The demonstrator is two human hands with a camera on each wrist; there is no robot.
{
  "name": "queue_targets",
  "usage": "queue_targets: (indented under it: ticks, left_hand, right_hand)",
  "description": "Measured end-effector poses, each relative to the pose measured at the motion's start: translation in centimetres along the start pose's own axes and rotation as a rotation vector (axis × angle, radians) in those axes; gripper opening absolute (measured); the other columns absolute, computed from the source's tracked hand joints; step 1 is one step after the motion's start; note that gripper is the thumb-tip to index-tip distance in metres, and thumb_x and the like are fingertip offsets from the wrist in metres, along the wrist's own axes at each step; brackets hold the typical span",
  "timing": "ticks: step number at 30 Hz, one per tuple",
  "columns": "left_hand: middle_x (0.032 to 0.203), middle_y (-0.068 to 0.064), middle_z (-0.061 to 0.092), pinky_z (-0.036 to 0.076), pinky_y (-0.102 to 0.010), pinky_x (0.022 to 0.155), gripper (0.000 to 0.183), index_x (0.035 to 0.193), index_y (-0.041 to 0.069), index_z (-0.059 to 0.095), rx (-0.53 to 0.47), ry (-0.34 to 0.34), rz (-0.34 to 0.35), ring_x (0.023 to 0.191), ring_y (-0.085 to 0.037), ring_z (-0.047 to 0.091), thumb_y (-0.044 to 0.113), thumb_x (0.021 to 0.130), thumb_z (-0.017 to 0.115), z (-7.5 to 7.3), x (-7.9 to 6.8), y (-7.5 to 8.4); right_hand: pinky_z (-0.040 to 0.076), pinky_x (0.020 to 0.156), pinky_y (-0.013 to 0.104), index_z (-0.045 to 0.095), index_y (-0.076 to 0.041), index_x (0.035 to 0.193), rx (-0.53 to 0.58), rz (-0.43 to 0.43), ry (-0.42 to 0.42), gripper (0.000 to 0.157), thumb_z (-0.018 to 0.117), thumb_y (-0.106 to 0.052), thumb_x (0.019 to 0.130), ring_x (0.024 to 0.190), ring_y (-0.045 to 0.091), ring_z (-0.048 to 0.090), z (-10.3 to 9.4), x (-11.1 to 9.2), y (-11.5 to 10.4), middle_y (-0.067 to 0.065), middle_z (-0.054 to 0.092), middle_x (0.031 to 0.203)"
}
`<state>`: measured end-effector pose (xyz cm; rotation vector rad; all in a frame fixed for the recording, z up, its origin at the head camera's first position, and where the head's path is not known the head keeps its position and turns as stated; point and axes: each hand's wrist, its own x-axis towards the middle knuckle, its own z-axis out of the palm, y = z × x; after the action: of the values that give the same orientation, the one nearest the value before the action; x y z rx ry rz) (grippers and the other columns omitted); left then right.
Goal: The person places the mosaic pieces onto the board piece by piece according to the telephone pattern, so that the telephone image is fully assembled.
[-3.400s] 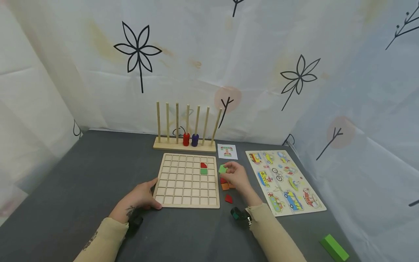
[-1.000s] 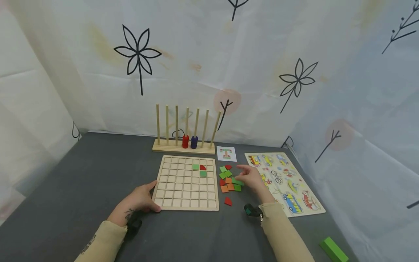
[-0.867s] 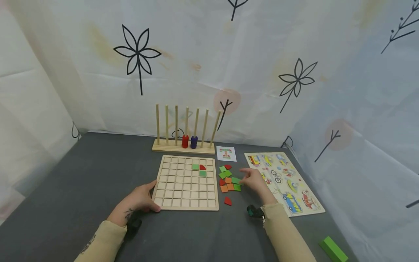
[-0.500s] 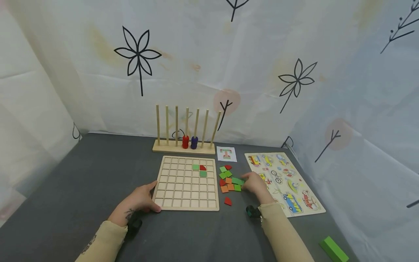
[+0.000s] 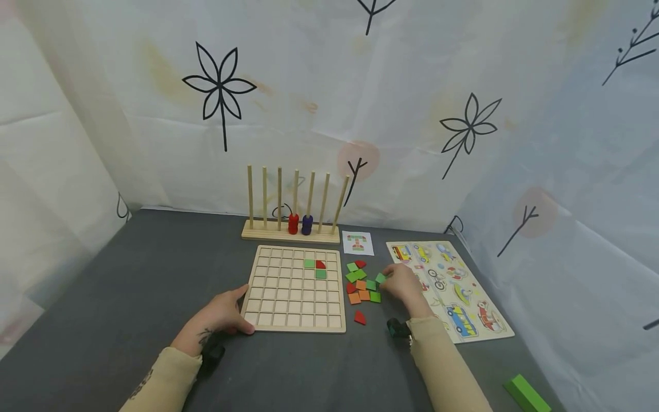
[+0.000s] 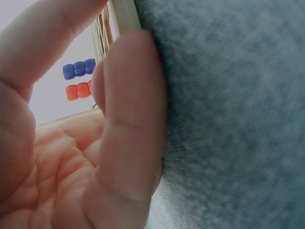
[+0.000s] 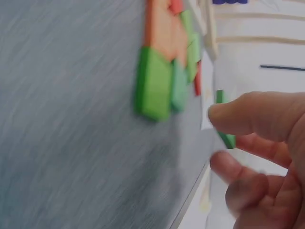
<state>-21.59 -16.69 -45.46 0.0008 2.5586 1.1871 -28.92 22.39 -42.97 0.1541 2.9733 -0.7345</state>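
The left hand (image 5: 225,312) holds the near-left corner of a wooden grid board (image 5: 288,329), thumb at the front edge and fingers along the left side. In the left wrist view, thumb (image 6: 133,119) and fingers curve around the board's edge. On the grid lie two green squares (image 5: 321,274) and a red quarter-round tile (image 5: 320,264). Right of the loose tiles, the right hand (image 5: 404,284) pinches a green square tile (image 7: 226,138) between thumb and fingers. Loose green, orange (image 5: 354,298) and red tiles (image 5: 360,317) lie between that hand and the board.
A wooden peg rack (image 5: 290,232) with red and blue beads stands behind the board. Beside it lies a printed pattern card (image 5: 357,244). A picture puzzle board (image 5: 465,332) is at the right, and a green block (image 5: 527,393) near the front right.
A second green square has appeared on the grid, left of the red tile. The right hand moved to the pile's right side and drew one green tile away. The left hand stayed put.
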Motion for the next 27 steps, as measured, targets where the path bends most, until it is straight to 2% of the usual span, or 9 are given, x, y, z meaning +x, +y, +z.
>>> queue_targets:
  ticks: [2,5,9,12,14,22,24,27]
  left_hand:
    - [0.060,-0.009,0.053,0.044,-0.031,0.049,0.113,0.145,-0.004,0.021,0.004,0.003,0.005,0.047,-0.017,0.049,0.007,0.054,0.088,0.0,0.0,0.0]
    - [0.059,-0.008,0.052,0.043,-0.031,0.048,0.113,0.145,-0.004,0.022,0.008,0.008,0.006,0.046,-0.017,0.048,0.008,0.054,0.088,-0.1,0.0,0.0]
    - [0.062,-0.009,0.052,0.044,-0.031,0.049,0.114,0.145,-0.004,0.022,0.006,0.008,-0.004,0.048,-0.018,0.048,0.007,0.054,0.088,-0.1,-0.1,0.1]
    - [0.064,-0.010,0.052,0.044,-0.031,0.050,0.114,0.145,-0.003,0.022,0.001,0.007,-0.017,0.051,-0.019,0.049,0.007,0.053,0.088,0.0,-0.1,0.2]
    - [0.066,-0.010,0.052,0.045,-0.031,0.051,0.114,0.145,-0.003,0.022,-0.004,0.007,-0.025,0.053,-0.019,0.050,0.006,0.053,0.088,0.0,-0.1,0.2]
    - [0.062,-0.010,0.052,0.046,-0.031,0.050,0.114,0.145,-0.003,0.021,-0.010,0.005,-0.012,0.050,-0.018,0.049,0.006,0.054,0.088,-0.1,-0.3,0.4]
    - [0.061,-0.010,0.051,0.046,-0.031,0.050,0.114,0.146,-0.003,0.021,-0.013,0.005,-0.012,0.049,-0.019,0.049,0.006,0.054,0.088,-0.1,-0.4,0.5]
    - [0.062,-0.010,0.051,0.046,-0.031,0.050,0.115,0.145,-0.003,0.021,-0.015,0.005,-0.017,0.050,-0.018,0.049,0.006,0.053,0.088,-0.1,-0.4,0.5]
  right_hand:
    - [0.047,0.069,0.037,0.068,-0.005,0.102,0.064,-0.018,0.024,0.030,0.072,-0.014,0.074,0.081,0.021,0.058,0.0,0.2,-0.8,0.010,0.065,0.096]
    - [0.044,0.059,0.032,0.065,-0.003,0.107,0.219,-0.054,0.040,0.033,0.070,-0.013,0.077,0.067,0.019,0.053,0.2,0.4,-2.3,0.010,0.063,0.083]
    - [0.039,0.053,0.030,0.062,-0.003,0.111,0.539,-0.082,0.019,0.033,0.067,-0.007,0.079,0.055,0.017,0.045,0.9,0.4,-4.6,0.006,0.059,0.071]
    - [0.036,0.051,0.030,0.060,-0.003,0.113,0.769,-0.113,0.002,0.032,0.065,-0.002,0.081,0.051,0.014,0.042,1.5,0.5,-6.4,0.002,0.058,0.072]
    - [0.032,0.049,0.030,0.060,-0.002,0.113,0.870,-0.131,-0.005,0.032,0.063,0.000,0.081,0.048,0.012,0.037,2.2,0.7,-7.3,0.001,0.057,0.071]
    - [0.026,0.046,0.025,0.059,-0.003,0.119,1.008,-0.170,-0.077,0.036,0.062,0.000,0.083,0.044,0.007,0.028,5.4,1.8,-9.5,-0.005,0.054,0.067]
    - [0.025,0.044,0.023,0.059,-0.002,0.119,1.013,-0.177,-0.109,0.036,0.062,0.000,0.083,0.044,0.008,0.027,6.1,2.2,-10.0,-0.005,0.055,0.068]
    - [0.031,0.047,0.024,0.061,-0.003,0.118,0.961,-0.181,-0.141,0.036,0.064,-0.002,0.083,0.049,0.008,0.036,7.1,2.5,-10.7,-0.004,0.056,0.070]
